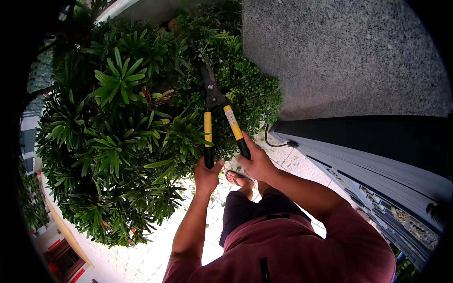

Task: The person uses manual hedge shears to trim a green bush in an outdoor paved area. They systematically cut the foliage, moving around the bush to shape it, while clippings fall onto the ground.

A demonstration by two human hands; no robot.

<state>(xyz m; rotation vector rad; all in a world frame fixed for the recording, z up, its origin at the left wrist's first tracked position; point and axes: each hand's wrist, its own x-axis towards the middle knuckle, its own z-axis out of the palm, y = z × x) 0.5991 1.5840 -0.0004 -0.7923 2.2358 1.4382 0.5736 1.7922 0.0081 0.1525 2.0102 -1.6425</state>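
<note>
A pair of hedge shears (213, 92) points away from me into a small-leaved green shrub (244, 83). Its two yellow handles end in black grips and stand slightly apart. Around the left grip closes my left hand (207, 178). My right hand (257, 161) is wrapped around the other grip, just below a worn label on the yellow part. The dark blades are partly hidden among the leaves, so I cannot tell how far they are parted. Left of the shears grows a broad, long-leaved bush (120, 81), some of whose leaves overlap the left handle.
A speckled grey stone wall (336, 56) rises at the right. Below it is a dark-and-grey metal gate or panel (371, 148) with a black cable (267, 138). Leaf clippings lie on the paved ground (293, 159) by my sandalled foot (239, 178).
</note>
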